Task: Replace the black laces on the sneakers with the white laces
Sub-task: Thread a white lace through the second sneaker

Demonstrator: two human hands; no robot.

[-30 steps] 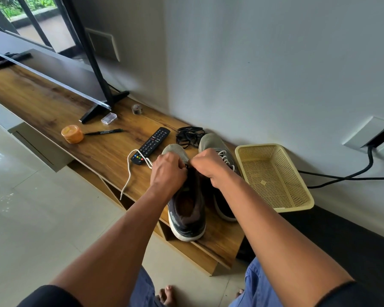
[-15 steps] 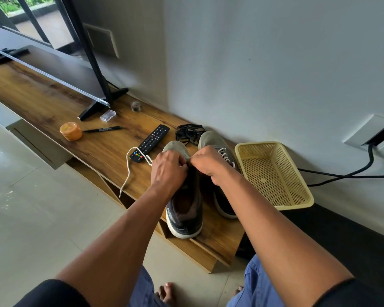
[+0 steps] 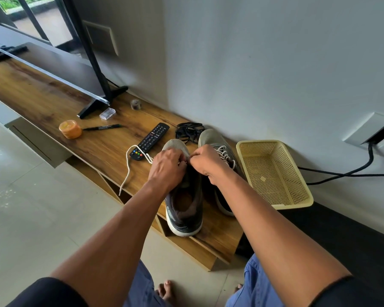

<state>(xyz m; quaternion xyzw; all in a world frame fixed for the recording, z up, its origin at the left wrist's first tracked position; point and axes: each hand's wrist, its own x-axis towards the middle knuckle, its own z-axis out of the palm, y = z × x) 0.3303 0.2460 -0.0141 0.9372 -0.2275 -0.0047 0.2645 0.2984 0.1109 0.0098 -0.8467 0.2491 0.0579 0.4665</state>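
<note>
Threading the limp white cotton lace (image 3: 129, 167) through the near grey knit sneaker (image 3: 183, 196)

Both the left hand (image 3: 166, 167) and right hand (image 3: 205, 161) pinch it at centre frame; soft, light cord, best held near its stiff tip.

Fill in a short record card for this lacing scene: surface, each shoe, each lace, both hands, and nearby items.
surface: wooden shelf
left shoe: near shoe, being laced
right shoe: far shoe, white lace already in
white lace: loose end trails over the shelf edge
black laces: piled by the wall
left hand: pinches lace at the eyelets
right hand: pinches lace too
nearby: remote, yellow basket
</note>
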